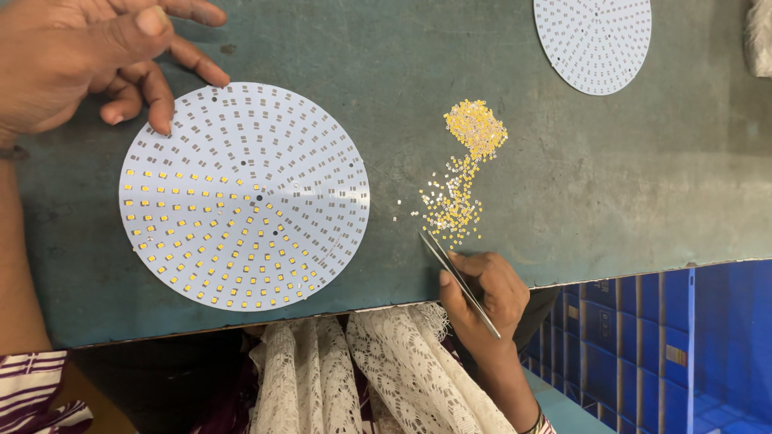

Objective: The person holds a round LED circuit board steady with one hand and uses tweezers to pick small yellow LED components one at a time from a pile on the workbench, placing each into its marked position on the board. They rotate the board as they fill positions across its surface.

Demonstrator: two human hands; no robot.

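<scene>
Tweezers (pixel 458 277) pinched shut in right hand (pixel 482 293), tips at the near edge of a loose pile of yellow chips (pixel 462 173) on the green table (pixel 611 201); nothing visibly caught between the tips. Left hand (pixel 88 60) open, fingertips resting on the top-left rim of the round white board (pixel 244 195), which lies flat, its lower left part filled with chips. Chips look tiny, light, easily scattered: best taken singly by their sides. Second board (pixel 593 40) lies far right.
</scene>
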